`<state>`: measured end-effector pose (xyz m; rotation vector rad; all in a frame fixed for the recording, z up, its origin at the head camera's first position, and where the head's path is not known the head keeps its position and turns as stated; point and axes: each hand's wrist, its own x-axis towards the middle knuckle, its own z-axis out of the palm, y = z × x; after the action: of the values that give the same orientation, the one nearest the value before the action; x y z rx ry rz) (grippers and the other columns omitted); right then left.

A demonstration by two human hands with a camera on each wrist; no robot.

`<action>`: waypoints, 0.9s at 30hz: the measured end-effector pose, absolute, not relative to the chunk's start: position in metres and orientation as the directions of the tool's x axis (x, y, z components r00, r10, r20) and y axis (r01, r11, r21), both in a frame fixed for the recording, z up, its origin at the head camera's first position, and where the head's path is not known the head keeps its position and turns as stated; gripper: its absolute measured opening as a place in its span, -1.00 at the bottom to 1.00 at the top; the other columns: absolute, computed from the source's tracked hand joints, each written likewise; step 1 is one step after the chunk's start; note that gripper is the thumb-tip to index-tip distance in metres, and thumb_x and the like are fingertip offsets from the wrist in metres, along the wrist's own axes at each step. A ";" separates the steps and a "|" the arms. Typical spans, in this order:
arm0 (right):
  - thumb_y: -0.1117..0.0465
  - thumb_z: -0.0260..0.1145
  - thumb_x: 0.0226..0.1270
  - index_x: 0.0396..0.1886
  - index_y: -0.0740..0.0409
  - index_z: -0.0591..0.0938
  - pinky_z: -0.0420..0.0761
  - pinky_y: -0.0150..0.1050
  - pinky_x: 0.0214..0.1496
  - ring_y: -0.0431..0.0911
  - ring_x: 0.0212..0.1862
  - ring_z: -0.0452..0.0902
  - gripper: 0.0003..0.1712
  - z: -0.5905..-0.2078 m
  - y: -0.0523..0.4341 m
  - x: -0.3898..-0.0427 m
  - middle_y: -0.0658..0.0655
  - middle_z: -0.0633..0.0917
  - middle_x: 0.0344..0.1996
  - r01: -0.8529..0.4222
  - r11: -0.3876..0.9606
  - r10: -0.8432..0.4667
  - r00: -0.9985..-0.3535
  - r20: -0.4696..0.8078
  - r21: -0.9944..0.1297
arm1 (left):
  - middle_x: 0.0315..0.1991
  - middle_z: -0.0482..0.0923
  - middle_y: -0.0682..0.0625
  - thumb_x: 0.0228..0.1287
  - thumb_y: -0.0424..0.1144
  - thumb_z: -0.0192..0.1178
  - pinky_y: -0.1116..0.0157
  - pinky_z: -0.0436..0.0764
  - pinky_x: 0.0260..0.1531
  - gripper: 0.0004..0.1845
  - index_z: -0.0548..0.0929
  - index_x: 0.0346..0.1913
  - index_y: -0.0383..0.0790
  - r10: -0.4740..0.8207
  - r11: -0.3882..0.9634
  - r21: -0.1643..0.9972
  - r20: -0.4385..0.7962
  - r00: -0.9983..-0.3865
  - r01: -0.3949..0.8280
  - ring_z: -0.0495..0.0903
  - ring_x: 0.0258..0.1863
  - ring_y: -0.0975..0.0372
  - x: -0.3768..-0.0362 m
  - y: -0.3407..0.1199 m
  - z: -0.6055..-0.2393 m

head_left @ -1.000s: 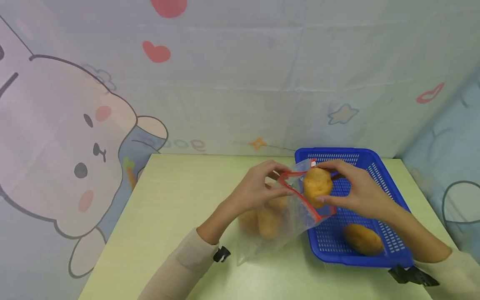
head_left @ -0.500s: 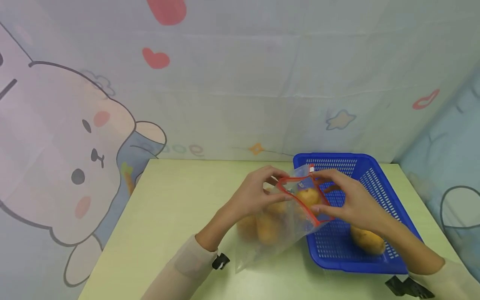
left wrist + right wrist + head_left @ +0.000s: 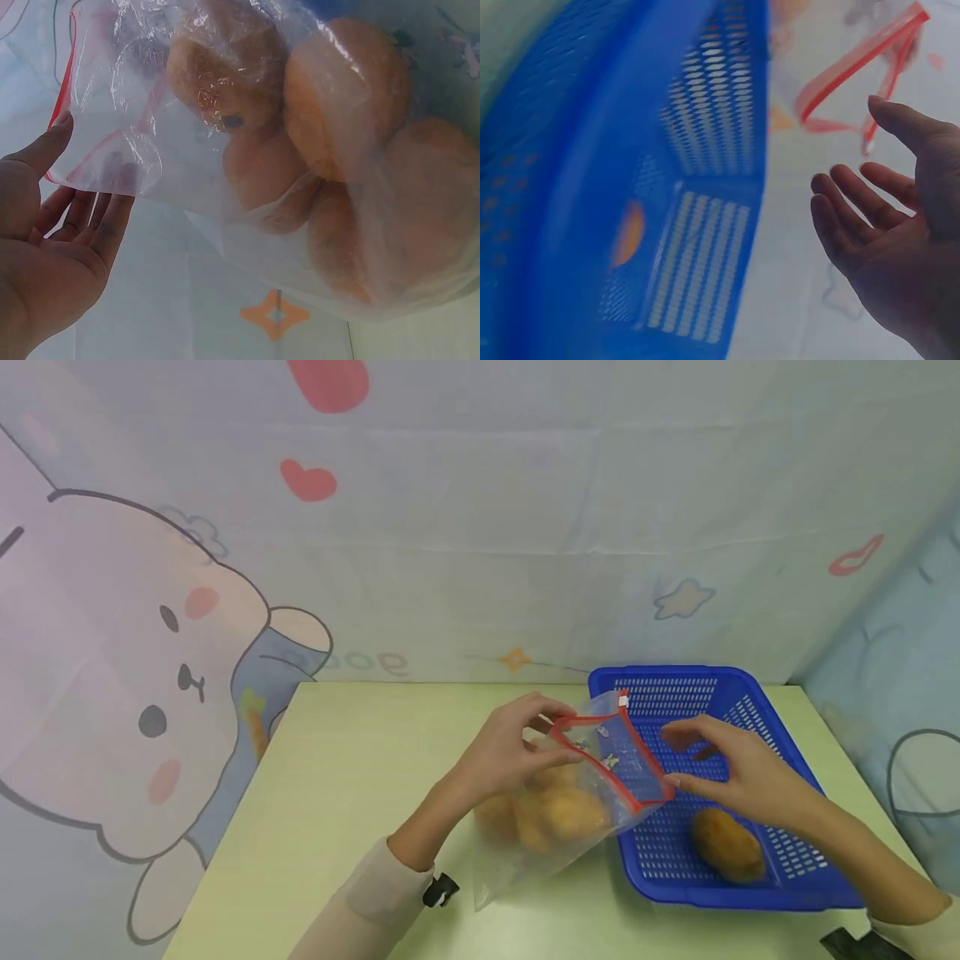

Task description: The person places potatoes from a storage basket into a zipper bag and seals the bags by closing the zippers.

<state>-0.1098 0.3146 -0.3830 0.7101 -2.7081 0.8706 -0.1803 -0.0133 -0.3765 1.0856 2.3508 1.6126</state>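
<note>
A clear zip bag (image 3: 606, 774) with a red-edged mouth holds several potatoes (image 3: 574, 812). My left hand (image 3: 513, 747) pinches the bag's mouth at its left edge between thumb and fingers. In the left wrist view, the potatoes (image 3: 345, 97) show through the plastic, bunched away from the mouth. My right hand (image 3: 742, 772) is beside the mouth's right side, fingers apart and loosely bent, with nothing in it. One potato (image 3: 727, 845) lies in the blue basket (image 3: 660, 672), below my right hand. The right wrist view shows the red zip edge (image 3: 855, 66) near the right thumb.
The basket stands at the right of the pale green table (image 3: 360, 760), and the bag's mouth overlaps its left rim in the head view. Behind the table hangs a printed cloth backdrop (image 3: 480, 527). Another cloth (image 3: 915, 693) hangs at the right.
My right hand lowered a potato into the bag and let it go; it now lies with the others. The right hand has drawn back to the right. The left hand keeps its hold.
</note>
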 end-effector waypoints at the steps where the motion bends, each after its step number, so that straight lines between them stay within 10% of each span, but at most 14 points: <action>1: 0.16 0.63 0.28 0.25 0.13 0.64 0.76 -0.26 -0.01 -0.06 0.05 0.69 -0.42 -0.386 0.319 -0.109 0.05 0.75 0.08 -0.496 0.718 -0.383 -0.867 0.319 -0.488 | 0.02 0.67 0.03 0.22 -0.30 0.59 0.35 0.79 -0.18 -0.52 0.71 0.19 -0.17 0.594 0.188 0.847 0.305 -0.744 0.498 0.73 -0.03 0.18 -0.180 -0.013 -0.376; 21: -0.18 0.64 0.19 0.14 0.27 0.69 0.72 0.18 0.06 0.12 0.05 0.68 -0.27 -0.461 0.383 -0.091 0.12 0.73 0.02 -0.365 0.846 -0.378 -0.925 0.047 -0.389 | -0.01 0.67 0.08 0.22 -0.23 0.60 0.33 0.79 -0.18 -0.52 0.71 0.18 -0.13 0.591 0.178 0.835 0.331 -0.735 0.520 0.72 -0.03 0.24 -0.180 -0.013 -0.384; 27: -0.14 0.63 0.22 0.09 0.24 0.70 0.75 -0.06 -0.07 -0.11 -0.06 0.68 -0.34 -0.468 0.390 -0.088 -0.02 0.75 -0.07 -0.385 0.816 -0.416 -0.909 0.025 -0.431 | -0.02 0.67 0.10 0.22 -0.25 0.60 0.33 0.79 -0.18 -0.53 0.71 0.17 -0.12 0.587 0.178 0.832 0.338 -0.735 0.525 0.72 -0.04 0.28 -0.182 -0.012 -0.385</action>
<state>-0.0880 0.3904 -0.4675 0.6755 -3.0610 0.7016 -0.1820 -0.0124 -0.3849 1.1184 2.3648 1.6308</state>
